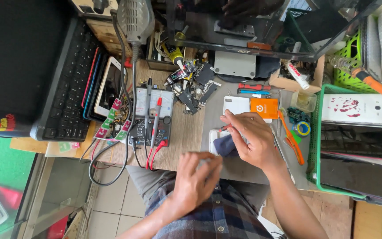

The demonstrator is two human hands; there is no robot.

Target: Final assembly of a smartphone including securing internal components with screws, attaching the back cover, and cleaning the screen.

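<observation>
My right hand (250, 139) rests over a small white phone (214, 138) lying on the grey mat, and pinches a thin red-handled tool (224, 128) at its tip. A dark blue cloth (224, 146) lies under the palm, on the phone. My left hand (195, 177) is blurred, fingers bent, hovering just in front of the phone's near end; whether it holds anything I cannot tell. A white phone back (236, 105) and an orange card (264, 107) lie just beyond the right hand.
An analogue multimeter (152, 118) with red and black probes sits left of the hands. A pile of small parts (191, 86) lies behind it. A laptop keyboard (69, 79) and stacked phones (107, 86) are at the left. A green basket (315, 132) of phones stands right. Orange tweezers (290, 137) lie by it.
</observation>
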